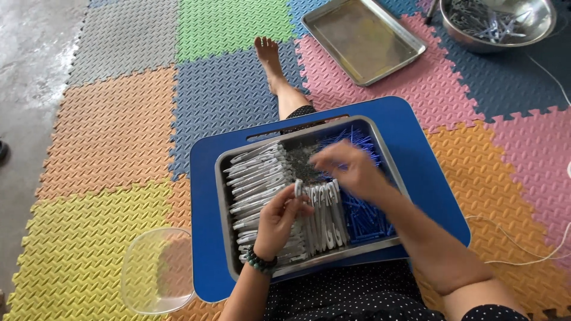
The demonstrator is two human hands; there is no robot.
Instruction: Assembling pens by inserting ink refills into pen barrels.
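A metal tray (225, 196) rests on a blue lap table (205, 178) over my legs. It holds rows of grey plastic clip halves (256, 175) on the left, a heap of small dark metal springs (303, 163) in the middle and blue sticks (366, 217) on the right. My left hand (279, 220), with a bead bracelet, pinches one grey clip piece (298, 189) upright. My right hand (351, 169) is blurred, hovering above the springs and blue sticks with fingers bunched; whether it holds anything is unclear.
A second, shallow metal tray (363, 38) lies on the foam floor mats beyond my foot (267, 56). A steel bowl (505, 24) of grey clips sits at the top right. A clear plastic bowl (156, 272) stands left of the lap table. White cord (523, 246) trails at the right.
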